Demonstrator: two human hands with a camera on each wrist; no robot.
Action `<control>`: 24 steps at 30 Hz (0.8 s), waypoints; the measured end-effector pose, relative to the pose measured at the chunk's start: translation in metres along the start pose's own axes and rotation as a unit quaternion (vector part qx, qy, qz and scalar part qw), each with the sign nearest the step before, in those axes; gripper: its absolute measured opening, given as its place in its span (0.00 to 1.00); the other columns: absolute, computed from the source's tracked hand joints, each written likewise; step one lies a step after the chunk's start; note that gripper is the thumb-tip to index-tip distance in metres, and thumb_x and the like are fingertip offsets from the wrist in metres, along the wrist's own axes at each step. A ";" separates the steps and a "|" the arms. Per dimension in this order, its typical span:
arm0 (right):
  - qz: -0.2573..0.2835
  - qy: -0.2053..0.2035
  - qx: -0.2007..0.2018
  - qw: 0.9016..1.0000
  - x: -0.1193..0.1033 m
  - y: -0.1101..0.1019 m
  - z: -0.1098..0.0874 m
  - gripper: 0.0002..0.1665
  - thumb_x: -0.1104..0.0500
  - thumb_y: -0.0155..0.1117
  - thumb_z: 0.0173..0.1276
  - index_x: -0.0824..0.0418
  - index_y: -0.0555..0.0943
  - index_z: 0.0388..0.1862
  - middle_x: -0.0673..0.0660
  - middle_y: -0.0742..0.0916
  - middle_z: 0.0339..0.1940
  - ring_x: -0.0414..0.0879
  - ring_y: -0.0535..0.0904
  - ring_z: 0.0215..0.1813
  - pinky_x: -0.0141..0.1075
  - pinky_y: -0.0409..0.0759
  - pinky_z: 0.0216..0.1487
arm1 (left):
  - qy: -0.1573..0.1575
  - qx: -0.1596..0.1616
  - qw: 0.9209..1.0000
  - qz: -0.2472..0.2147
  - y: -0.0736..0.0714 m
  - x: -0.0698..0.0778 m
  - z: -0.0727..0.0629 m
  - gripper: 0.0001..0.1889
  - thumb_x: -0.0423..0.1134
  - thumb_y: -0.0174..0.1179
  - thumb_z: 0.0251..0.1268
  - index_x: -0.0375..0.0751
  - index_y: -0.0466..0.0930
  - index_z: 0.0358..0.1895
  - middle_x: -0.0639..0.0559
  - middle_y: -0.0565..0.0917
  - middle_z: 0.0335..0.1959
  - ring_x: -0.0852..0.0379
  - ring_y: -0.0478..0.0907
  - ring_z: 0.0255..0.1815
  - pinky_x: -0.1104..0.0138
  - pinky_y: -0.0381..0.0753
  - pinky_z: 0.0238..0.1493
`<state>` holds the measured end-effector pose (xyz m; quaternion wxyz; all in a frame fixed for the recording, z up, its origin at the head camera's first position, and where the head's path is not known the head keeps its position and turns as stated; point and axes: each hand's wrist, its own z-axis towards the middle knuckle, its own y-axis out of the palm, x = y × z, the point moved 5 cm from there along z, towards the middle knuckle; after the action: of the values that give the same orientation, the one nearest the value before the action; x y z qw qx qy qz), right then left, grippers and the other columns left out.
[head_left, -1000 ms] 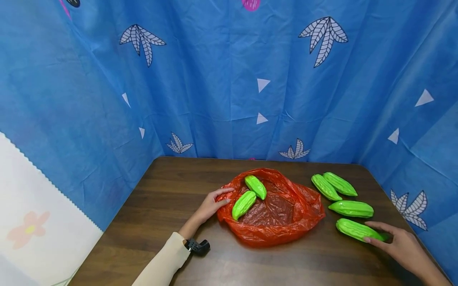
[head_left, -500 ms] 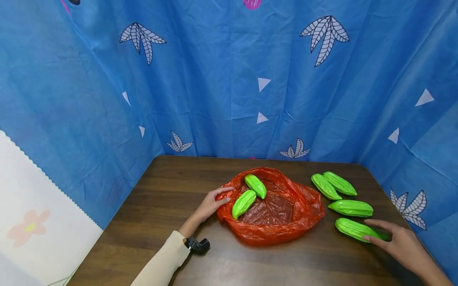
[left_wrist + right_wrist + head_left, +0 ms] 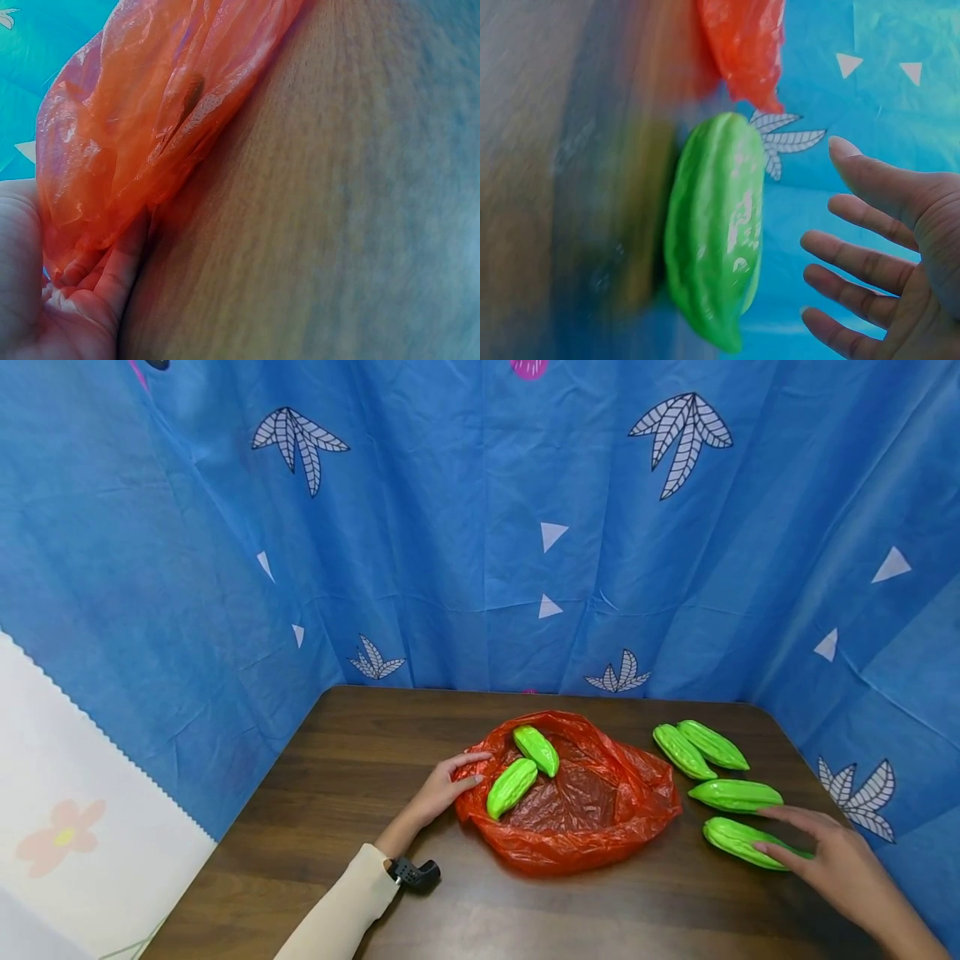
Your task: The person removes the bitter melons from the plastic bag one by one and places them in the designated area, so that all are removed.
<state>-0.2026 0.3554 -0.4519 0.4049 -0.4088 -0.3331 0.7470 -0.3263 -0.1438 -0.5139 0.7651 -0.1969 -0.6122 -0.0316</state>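
A red plastic bag lies spread with its mouth wide on the table. Two bright green bitter melons rest inside it, one bitter melon nearer me and one behind. My left hand holds the bag's left rim; in the left wrist view the thin red film sits between thumb and fingers. On the right, my right hand hovers over the near end of a bitter melon. The right wrist view shows that hand's fingers spread, apart from the melon.
Behind the nearest right-hand melon lies another bitter melon. Farther back are two more side by side, one melon and its neighbour. A blue patterned curtain stands along the back and sides of the wooden table.
My right hand has lifted slightly off the nearest melon, its fingers spreading wider. The melon stays where it was. My left hand and the bag have not moved.
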 end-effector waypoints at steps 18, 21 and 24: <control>0.039 -0.030 0.020 0.999 -0.045 -0.003 0.017 0.28 0.57 0.84 0.50 0.54 0.86 0.53 0.57 0.88 0.49 0.19 0.71 0.54 0.34 0.76 0.48 | -0.009 -0.011 1.000 -0.005 -0.003 -0.030 0.012 0.23 0.32 0.61 0.72 0.39 0.77 0.68 0.40 0.71 0.73 0.40 0.71 0.69 0.65 0.83 0.51; 0.049 -0.024 0.011 0.998 -0.052 -0.001 0.020 0.27 0.56 0.82 0.53 0.53 0.86 0.54 0.56 0.88 0.50 0.24 0.74 0.54 0.34 0.76 0.49 | -0.003 -0.008 1.000 -0.005 -0.004 -0.029 0.012 0.23 0.32 0.62 0.71 0.40 0.77 0.68 0.40 0.72 0.72 0.41 0.70 0.70 0.63 0.83 0.53; 0.060 -0.033 0.009 0.998 -0.061 0.002 0.024 0.26 0.56 0.82 0.55 0.51 0.87 0.55 0.55 0.88 0.52 0.24 0.74 0.56 0.29 0.74 0.50 | 0.001 -0.011 1.000 -0.005 -0.004 -0.029 0.011 0.23 0.35 0.63 0.71 0.43 0.78 0.68 0.42 0.73 0.72 0.42 0.70 0.70 0.63 0.83 0.54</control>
<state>-0.2038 0.2974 -0.4218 0.3521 -0.3997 -0.3141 0.7859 -0.3448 -0.1495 -0.5387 0.7631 -0.2024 -0.6123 -0.0421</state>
